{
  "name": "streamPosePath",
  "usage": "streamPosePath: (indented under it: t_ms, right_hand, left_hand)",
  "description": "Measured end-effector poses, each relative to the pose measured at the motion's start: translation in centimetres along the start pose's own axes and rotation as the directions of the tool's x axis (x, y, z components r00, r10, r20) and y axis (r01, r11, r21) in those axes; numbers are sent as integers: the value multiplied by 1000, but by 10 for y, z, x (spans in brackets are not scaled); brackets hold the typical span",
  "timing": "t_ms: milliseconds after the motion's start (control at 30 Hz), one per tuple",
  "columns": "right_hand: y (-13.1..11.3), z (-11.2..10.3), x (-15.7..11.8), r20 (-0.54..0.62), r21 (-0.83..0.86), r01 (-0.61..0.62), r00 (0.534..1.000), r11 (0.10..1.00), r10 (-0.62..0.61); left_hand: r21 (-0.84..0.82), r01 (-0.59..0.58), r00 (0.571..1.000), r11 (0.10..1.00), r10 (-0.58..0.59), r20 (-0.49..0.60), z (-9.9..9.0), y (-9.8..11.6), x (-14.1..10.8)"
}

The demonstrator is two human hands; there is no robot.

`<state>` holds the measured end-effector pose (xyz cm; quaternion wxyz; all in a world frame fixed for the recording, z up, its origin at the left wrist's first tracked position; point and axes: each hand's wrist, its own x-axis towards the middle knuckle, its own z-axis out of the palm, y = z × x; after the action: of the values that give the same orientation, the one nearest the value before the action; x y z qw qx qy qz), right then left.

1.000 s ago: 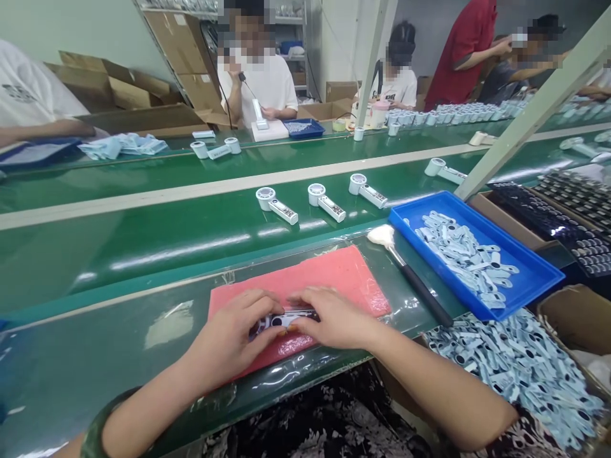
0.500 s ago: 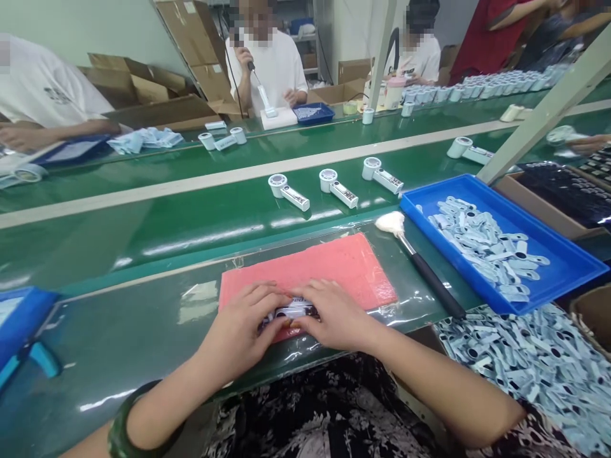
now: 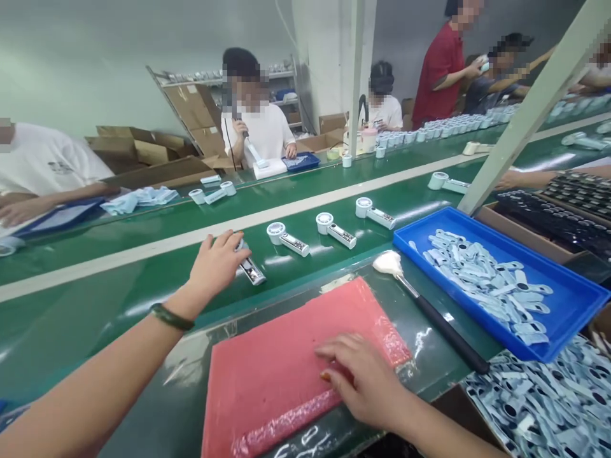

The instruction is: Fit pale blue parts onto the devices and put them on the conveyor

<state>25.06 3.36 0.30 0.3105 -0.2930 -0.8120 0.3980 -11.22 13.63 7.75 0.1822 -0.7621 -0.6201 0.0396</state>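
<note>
My left hand (image 3: 217, 264) reaches over the green belt (image 3: 157, 280), its fingers around the round head of a pale blue handheld device (image 3: 252, 272). The handle of that device points toward me and shows dark inner parts; its head is mostly hidden by my fingers. My right hand (image 3: 356, 375) hovers at or just over the pink mat (image 3: 277, 362), fingers curved and apart, with nothing between them. Three similar devices, the nearest (image 3: 287, 240), lie in a row on the belt to the right of my left hand.
A black-handled tool with a white head (image 3: 439, 321) lies right of the mat. Beyond it are a blue tray (image 3: 405, 235) of pale blue parts and a pile of parts (image 3: 544, 401). A slanted post (image 3: 520, 127) rises at right. People work across the belt.
My hands have parted. The left has carried the device from the mat forward to the belt; the right has let go and stays over the mat. The view has shifted upward.
</note>
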Motion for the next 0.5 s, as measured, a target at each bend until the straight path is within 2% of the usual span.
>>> streamPosePath:
  t_ms: [67, 133, 233, 300, 367, 500]
  right_hand:
    - [-2, 0, 1, -4, 23, 8, 1000, 1000, -8]
    - [-1, 0, 1, -21, 42, 25, 999, 999, -24]
    - [2, 2, 1, -14, 31, 57, 998, 998, -56]
    - [4, 4, 1, 2, -7, 81, 997, 997, -81]
    - [5, 6, 1, 13, -76, 115, 993, 990, -115]
    - [8, 8, 1, 44, -232, 215, 977, 949, -211]
  left_hand:
    - [-21, 52, 999, 998, -52, -2, 16, -17, 17]
    - [-57, 100, 995, 993, -100, -1, 30, -24, 21]
    - [-126, 123, 991, 984, -127, -30, 40, -12, 4]
    - [-175, 98, 992, 980, -111, -66, 39, 10, -19]
    - [-221, 41, 993, 974, -64, -98, 32, 42, -46]
    - [-340, -176, 977, 924, 121, -178, 13, 111, -92]
